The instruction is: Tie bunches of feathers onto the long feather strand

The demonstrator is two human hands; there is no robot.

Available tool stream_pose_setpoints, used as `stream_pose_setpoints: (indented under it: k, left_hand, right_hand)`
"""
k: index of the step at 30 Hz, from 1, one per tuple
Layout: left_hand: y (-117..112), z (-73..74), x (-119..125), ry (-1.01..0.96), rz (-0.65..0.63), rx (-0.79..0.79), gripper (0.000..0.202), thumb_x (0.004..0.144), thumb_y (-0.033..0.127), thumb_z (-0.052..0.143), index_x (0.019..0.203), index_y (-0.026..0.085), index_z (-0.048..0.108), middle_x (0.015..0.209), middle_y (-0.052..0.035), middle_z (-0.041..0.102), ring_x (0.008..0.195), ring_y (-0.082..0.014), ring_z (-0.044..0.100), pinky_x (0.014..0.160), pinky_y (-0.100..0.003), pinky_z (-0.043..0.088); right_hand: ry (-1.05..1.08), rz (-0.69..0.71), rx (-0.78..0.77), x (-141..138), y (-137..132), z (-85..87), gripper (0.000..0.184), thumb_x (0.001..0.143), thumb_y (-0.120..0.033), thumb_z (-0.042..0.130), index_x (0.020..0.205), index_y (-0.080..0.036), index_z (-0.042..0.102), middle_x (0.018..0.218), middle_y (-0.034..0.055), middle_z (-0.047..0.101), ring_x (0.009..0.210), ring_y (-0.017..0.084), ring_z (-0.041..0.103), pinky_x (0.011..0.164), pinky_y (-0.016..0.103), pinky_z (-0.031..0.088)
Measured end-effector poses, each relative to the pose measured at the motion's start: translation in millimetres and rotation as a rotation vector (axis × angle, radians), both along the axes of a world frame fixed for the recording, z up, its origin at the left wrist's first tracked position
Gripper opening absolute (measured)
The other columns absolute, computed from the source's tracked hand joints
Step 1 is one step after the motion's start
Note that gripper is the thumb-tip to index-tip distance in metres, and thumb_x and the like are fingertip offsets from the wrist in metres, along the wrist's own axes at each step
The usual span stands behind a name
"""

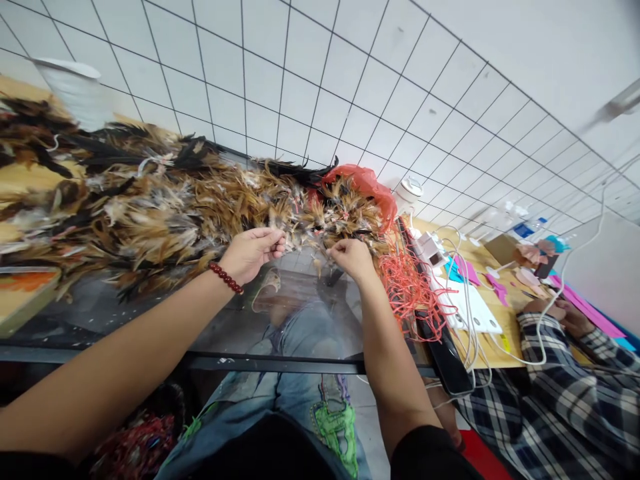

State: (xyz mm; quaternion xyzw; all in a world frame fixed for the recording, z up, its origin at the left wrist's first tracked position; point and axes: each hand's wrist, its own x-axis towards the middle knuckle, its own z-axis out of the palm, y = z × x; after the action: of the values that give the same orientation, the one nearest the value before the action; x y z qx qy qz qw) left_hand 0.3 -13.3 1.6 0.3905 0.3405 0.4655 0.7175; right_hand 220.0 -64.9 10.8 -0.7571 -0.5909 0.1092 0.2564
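My left hand [256, 252], with a beaded bracelet [226, 277] at the wrist, is closed in a pinch at the near edge of a long heap of brown and black feathers [200, 200]. Anything between its fingertips is too small to make out. A short gap to the right, my right hand [353, 257] is also closed, its fingertips pressed together and turned toward the left hand. What it pinches is hidden. Small loose feathers [317, 264] show between the two hands, over the dark glossy tabletop [300, 327].
Tangled red string [413, 287] lies right of my right hand, beside a black phone-like object [445, 353] and white cables. A red plastic bag [363, 183] is behind the feathers. A co-worker in a plaid sleeve [555, 347] sits at right. A tray [25, 307] stands at left.
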Motion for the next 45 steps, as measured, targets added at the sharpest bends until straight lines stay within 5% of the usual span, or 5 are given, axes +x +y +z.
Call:
stream_pose_setpoints:
  k: [6, 14, 22, 32, 45]
  left_hand:
    - [5, 3.1, -1, -0.075, 0.131, 0.052, 0.025, 0.058, 0.024, 0.084, 0.068, 0.008, 0.068, 0.064, -0.0033, 0.063, 0.055, -0.0076, 0.056, 0.053, -0.020, 0.046]
    - [11, -9.8, 1, -0.098, 0.171, 0.053, 0.035, 0.051, 0.033, 0.087, 0.070, 0.008, 0.070, 0.069, -0.0060, 0.067, 0.056, -0.0092, 0.058, 0.054, -0.023, 0.047]
    - [11, -11.9, 2, -0.125, 0.152, 0.005, 0.040, 0.047, 0.037, 0.089, 0.067, 0.008, 0.070, 0.068, -0.0056, 0.066, 0.055, -0.0086, 0.056, 0.054, -0.023, 0.046]
    - [11, -10.4, 0, -0.163, 0.165, -0.007, 0.042, 0.044, 0.036, 0.089, 0.068, 0.008, 0.069, 0.066, -0.0036, 0.064, 0.054, -0.0074, 0.055, 0.052, -0.021, 0.044]
    - [4, -6.5, -1, -0.061, 0.070, -0.023, 0.026, 0.060, 0.027, 0.084, 0.071, 0.008, 0.071, 0.074, -0.0103, 0.070, 0.065, -0.0128, 0.063, 0.064, -0.026, 0.052]
  right_hand:
    - [-0.029, 0.404, -0.055, -25, 7, -12.9, 0.020, 0.078, -0.020, 0.060, 0.091, -0.021, 0.074, 0.088, 0.0014, 0.072, 0.078, 0.014, 0.063, 0.073, 0.022, 0.045]
    - [-0.493, 0.161, 0.119, -45, 51, -10.6, 0.052, 0.083, -0.015, 0.048, 0.133, -0.029, 0.053, 0.131, 0.0094, 0.053, 0.115, 0.025, 0.051, 0.092, 0.035, 0.042]
    - [-0.532, 0.250, -0.152, -28, 63, 7.6, 0.021, 0.083, -0.027, 0.054, 0.090, -0.022, 0.074, 0.095, 0.0071, 0.069, 0.093, 0.021, 0.061, 0.081, 0.030, 0.043]
    - [-0.539, 0.041, -0.096, -52, 83, 5.6, 0.027, 0.078, -0.023, 0.055, 0.099, -0.018, 0.072, 0.105, 0.0161, 0.069, 0.098, 0.026, 0.065, 0.081, 0.034, 0.047]
    - [0.942, 0.252, 0.172, -33, 50, 5.4, 0.032, 0.059, -0.044, 0.076, 0.071, -0.017, 0.062, 0.059, -0.0023, 0.059, 0.051, 0.009, 0.047, 0.052, 0.022, 0.036]
